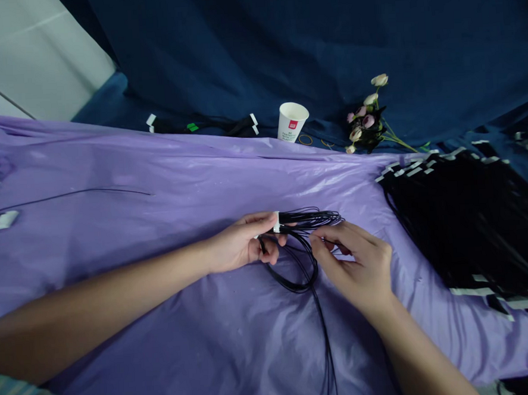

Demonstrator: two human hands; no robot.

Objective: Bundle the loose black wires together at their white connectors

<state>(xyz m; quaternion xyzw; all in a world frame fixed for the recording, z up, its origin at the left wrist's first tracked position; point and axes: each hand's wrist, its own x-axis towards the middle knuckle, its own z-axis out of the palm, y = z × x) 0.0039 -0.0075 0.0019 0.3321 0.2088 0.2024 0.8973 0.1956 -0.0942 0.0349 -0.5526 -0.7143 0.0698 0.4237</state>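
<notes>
A bundle of thin black cables [312, 218] with a white band [276, 222] lies across my hands above the purple cloth. My left hand [253, 241] is closed on the bundle, its thumb pressed against the white band. Beneath, some of the cables curve into a loop [296, 288], and loose strands [325, 343] hang down toward the bottom edge. My right hand [360, 263] pinches at the bundle's right side, thumb and index finger together on a thin black strand.
A paper cup [292, 123], artificial flowers [366, 119] and rubber bands [306, 139] stand or lie behind the purple cloth [192, 190]. Many black cable bundles with white bands [466, 221] are piled at right. More white-banded bundles [6, 220] lie at far left, near a single wire [89, 190].
</notes>
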